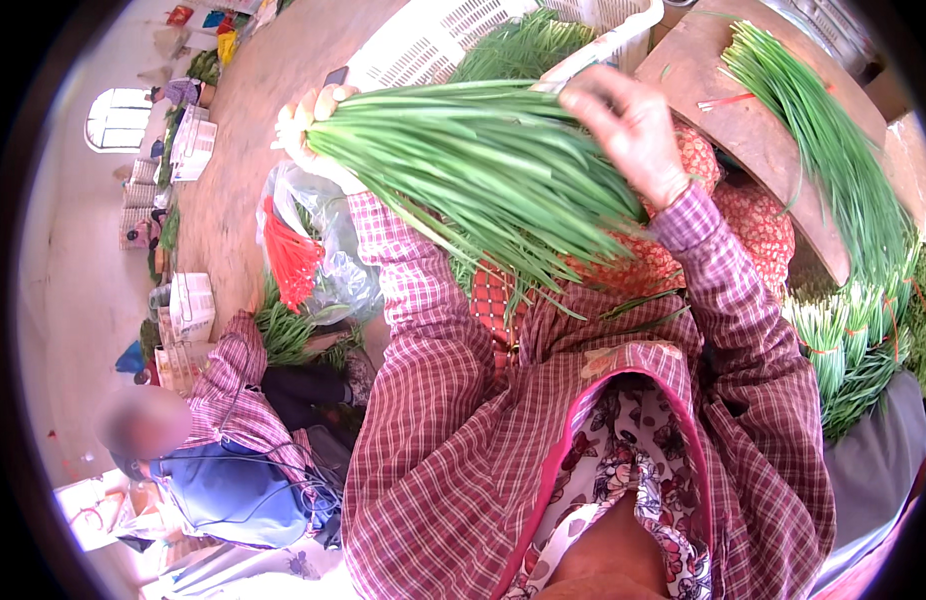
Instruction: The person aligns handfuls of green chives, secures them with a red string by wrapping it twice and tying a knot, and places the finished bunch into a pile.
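Observation:
A large bunch of long green garlic chives (483,160) lies across in front of me, above my lap. My left hand (318,125) is wrapped round its pale stem ends at the left, and the leaves fan out to the right. Over the leaf tips is my right hand (631,128), its fingers bent and drawn together near the upper edge of the bunch. Whatever those fingers pinch, if anything, is too small to make out. Several loose leaves droop from the bunch's lower side onto my checked apron.
A white plastic basket (413,50) holds more greens beyond the bunch. On a wooden board (683,55) at the right rests another chive bunch (813,150); tied bunches (833,340) stand below it. Red ties (288,260) lie on a clear bag (338,255). A co-worker (233,440) sits at the left.

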`<move>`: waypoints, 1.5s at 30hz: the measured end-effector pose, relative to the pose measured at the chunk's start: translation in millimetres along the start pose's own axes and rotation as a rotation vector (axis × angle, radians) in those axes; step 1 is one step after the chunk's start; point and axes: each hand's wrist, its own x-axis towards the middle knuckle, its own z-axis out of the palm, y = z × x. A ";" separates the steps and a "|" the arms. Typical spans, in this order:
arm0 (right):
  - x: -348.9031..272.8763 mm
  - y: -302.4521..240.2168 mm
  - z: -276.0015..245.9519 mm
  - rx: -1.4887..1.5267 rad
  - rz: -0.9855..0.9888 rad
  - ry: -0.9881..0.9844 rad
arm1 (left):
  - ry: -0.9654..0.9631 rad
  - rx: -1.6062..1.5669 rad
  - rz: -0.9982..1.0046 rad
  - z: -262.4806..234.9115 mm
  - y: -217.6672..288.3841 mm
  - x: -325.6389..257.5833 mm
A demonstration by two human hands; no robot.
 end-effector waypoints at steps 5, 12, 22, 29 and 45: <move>6.5 1.6 -32.2 0.501 0.200 0.249 | 0.347 0.216 0.080 -38.1 15.5 -16.3; 16.5 -41.4 -33.1 0.045 -0.007 -0.120 | 0.390 0.217 0.144 -51.7 -1.9 -21.5; -76.5 -45.3 56.1 -0.290 -0.292 -0.523 | 0.218 0.128 0.211 -94.1 -13.0 -16.5; -87.8 16.4 -37.5 -0.774 -0.153 -0.624 | 0.067 0.067 0.271 -64.5 3.5 -1.6; 9.5 -33.4 -61.9 -0.070 -0.091 -0.055 | -0.867 -0.134 -0.039 64.3 -5.7 39.5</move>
